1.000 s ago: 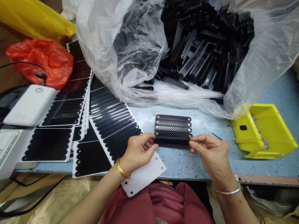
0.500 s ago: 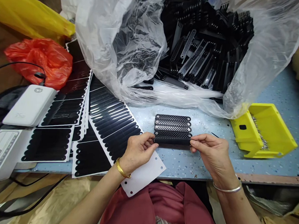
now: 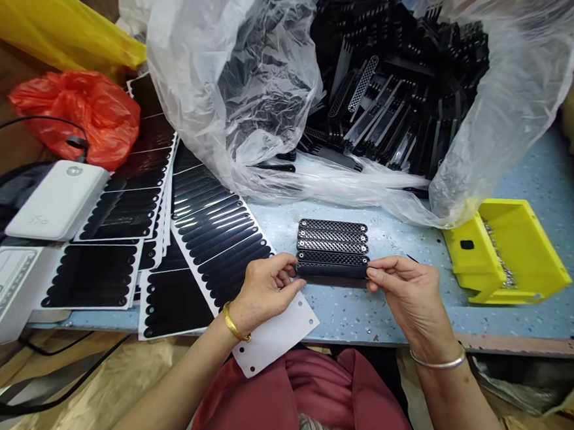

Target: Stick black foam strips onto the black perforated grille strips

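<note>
Right hand (image 3: 412,296) pinching black strip (image 3: 332,270) at three-o'clock end; left hand (image 3: 268,284) at nine-o'clock end, cannot tell if gripping; best kept parallel to mesh bars (image 3: 332,247) at twelve o'clock.

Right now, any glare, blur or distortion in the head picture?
Head view, left: white glare streaks across the glossy black sticker sheet; head view, top: heaped black plastic parts darken towards the back, detail lost; head view, left edge: white printed box looks stretched and soft, lettering unreadable; head view, centre: left hand and right hand fairly sharp.
</note>
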Demonstrator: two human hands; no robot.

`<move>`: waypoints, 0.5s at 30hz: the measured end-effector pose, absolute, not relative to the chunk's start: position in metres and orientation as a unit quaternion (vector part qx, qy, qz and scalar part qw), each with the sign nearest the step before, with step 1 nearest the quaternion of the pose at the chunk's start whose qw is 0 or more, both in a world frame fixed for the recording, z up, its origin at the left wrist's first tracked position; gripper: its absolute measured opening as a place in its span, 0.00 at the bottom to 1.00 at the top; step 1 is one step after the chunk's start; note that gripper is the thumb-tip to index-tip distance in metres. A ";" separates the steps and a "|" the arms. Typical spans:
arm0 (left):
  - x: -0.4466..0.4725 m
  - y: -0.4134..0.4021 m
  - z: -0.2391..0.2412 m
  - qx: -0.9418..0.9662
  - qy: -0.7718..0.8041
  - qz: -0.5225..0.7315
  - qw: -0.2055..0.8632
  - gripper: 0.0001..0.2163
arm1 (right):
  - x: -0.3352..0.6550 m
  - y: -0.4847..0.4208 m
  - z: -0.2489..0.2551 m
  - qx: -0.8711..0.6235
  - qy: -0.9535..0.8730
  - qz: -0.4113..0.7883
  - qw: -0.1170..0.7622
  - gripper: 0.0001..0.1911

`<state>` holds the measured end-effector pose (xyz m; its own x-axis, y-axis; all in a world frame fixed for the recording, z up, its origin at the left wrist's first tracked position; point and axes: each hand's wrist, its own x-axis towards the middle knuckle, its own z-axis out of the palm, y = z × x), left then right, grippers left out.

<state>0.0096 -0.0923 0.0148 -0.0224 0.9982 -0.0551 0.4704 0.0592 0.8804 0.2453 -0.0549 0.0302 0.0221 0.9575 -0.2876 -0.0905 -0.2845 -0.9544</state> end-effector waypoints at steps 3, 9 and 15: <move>0.010 -0.092 0.014 0.591 0.623 0.354 0.371 0.09 | 0.244 -0.055 0.030 -0.562 -0.399 0.568 0.449 0.08; 0.009 -0.093 0.013 0.595 0.620 0.356 0.367 0.08 | 0.243 -0.056 0.028 -0.568 -0.395 0.563 0.452 0.08; 0.009 -0.092 0.014 0.595 0.622 0.354 0.365 0.08 | 0.242 -0.056 0.029 -0.573 -0.382 0.563 0.456 0.08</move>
